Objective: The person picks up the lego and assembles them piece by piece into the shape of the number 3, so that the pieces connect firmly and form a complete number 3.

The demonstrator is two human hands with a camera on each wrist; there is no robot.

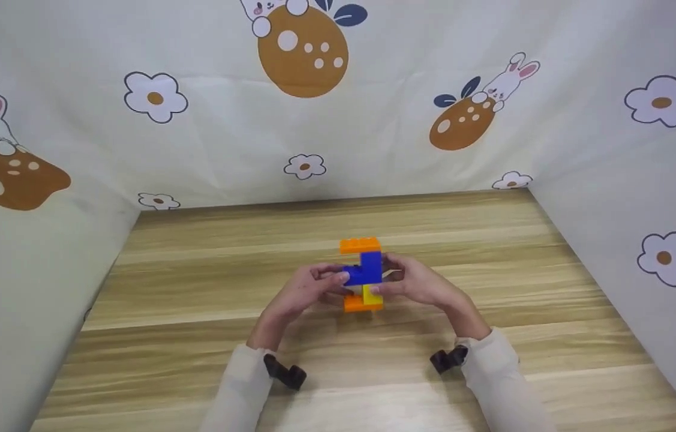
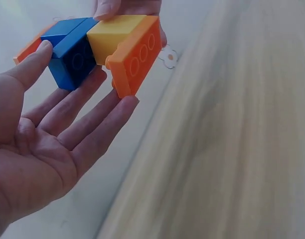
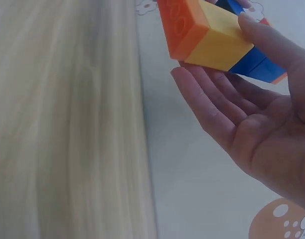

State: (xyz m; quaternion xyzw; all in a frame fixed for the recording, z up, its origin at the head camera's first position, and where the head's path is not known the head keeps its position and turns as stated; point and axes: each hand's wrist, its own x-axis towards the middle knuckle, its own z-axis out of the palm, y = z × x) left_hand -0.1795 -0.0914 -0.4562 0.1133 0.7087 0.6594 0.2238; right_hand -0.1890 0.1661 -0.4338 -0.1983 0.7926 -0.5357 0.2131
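Between both hands is a joined stack of toy building bricks, held over the table. An orange brick (image 1: 359, 245) forms its far end, followed by blue bricks (image 1: 372, 268), a yellow brick (image 1: 367, 294) and another orange brick (image 1: 354, 303) at the near end. My left hand (image 1: 303, 292) pinches the blue part, thumb on one face and fingers behind; in the left wrist view a fingertip touches the near orange brick (image 2: 136, 62). My right hand (image 1: 424, 282) grips the stack from the other side, its thumb on the yellow brick (image 3: 225, 42). Some right fingertips are hidden behind the bricks.
A wood-grain table (image 1: 194, 258) lies under the hands. Pale cloth walls (image 1: 224, 132) printed with rabbits, fruit and flowers enclose its back and sides. Black camera mounts (image 1: 285, 372) sit on both wrists, over white sleeves (image 1: 496, 372).
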